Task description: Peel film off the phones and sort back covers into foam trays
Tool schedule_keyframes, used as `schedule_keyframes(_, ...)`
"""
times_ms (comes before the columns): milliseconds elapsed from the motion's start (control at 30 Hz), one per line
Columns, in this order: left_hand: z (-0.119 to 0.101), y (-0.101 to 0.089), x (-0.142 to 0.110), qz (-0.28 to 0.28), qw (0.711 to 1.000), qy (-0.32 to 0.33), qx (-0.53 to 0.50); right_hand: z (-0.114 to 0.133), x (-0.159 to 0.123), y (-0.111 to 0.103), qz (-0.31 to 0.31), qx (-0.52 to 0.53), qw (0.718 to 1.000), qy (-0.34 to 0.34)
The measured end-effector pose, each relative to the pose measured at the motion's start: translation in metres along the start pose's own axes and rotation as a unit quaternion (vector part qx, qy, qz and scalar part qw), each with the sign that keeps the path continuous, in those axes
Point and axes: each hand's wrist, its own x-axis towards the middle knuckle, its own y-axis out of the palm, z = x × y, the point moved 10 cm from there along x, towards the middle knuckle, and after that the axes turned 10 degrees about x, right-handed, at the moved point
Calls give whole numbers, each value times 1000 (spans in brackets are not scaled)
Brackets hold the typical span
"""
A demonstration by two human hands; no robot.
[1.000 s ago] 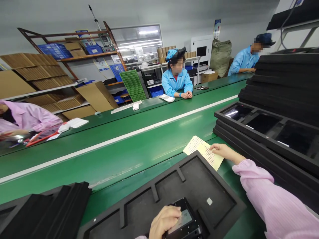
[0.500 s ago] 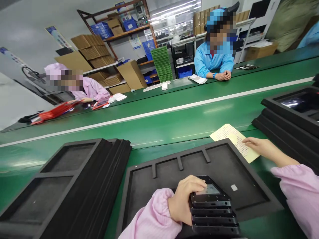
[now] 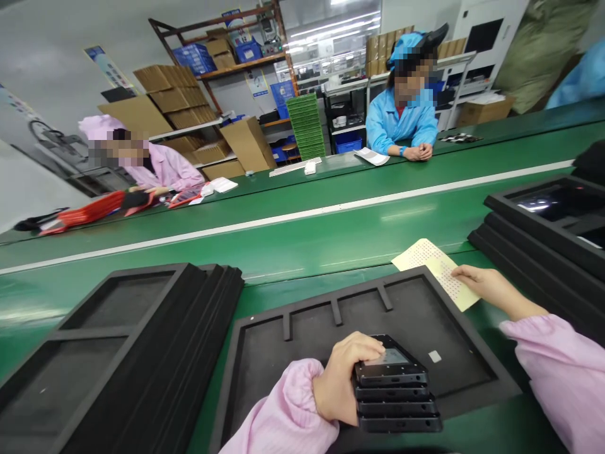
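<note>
My left hand [image 3: 343, 378] is curled around a stack of several flat black devices [image 3: 394, 394], thumb on the top one, at the near edge of a black foam tray [image 3: 420, 315]. My right hand [image 3: 482, 285] rests fingertips down on a yellow sheet of small dots [image 3: 432, 261] lying on the green belt beside the tray's far right corner. Its fingers look pinched at the sheet's edge. A small white square [image 3: 434, 356] lies in the tray.
A pile of empty black foam trays [image 3: 118, 353] lies at my left. More stacked trays [image 3: 548, 233] holding dark screens stand at the right. Across the green conveyor [image 3: 293, 239] sit a person in blue [image 3: 401, 123] and a person in pink [image 3: 155, 167]. Cardboard shelving stands behind.
The view swung left and down a second ago, then settled. My left hand stays on the device stack and my right hand stays on the yellow sheet, shifted slightly.
</note>
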Motion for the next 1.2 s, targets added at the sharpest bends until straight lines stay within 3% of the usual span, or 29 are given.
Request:
schedule_keyframes(100, 4, 0, -2, 8, 1000, -8, -14, -3, -1, 10, 62, 26, 997, 30)
schedule_keyframes(233, 13, 5, -12, 28, 998, -25, -43, -5, -5, 14, 73, 78, 993, 49)
schedule_keyframes(367, 21, 7, -22, 25, 997, -45, -54, -4, -8, 9, 46, 149, 986, 55)
schedule_keyframes(500, 23, 8, -22, 18, 997, -46, -53, -5, -8, -13, -29, 229, 971, 64)
schedule_keyframes(633, 17, 6, -14, 21, 999, -31, -39, 25, -22, -33, -56, 335, 938, 62)
schedule_keyframes(767, 7, 3, -4, 14, 1000, -13, -22, 107, -58, -28, 60, 429, 900, 43)
schedule_keyframes(867, 7, 2, -2, 11, 1000, -19, -7, 177, -96, 1, 271, 471, 838, 46)
schedule_keyframes(933, 8, 1, -2, 8, 1000, -26, -5, 209, -115, 12, 357, 468, 808, 28)
schedule_keyframes(1033, 8, 2, -2, 9, 999, -33, -5, 228, -125, 23, 418, 451, 788, 15)
schedule_keyframes(1200, 4, -1, 4, 3, 999, -31, 13, 231, -125, 29, 443, 431, 786, 23)
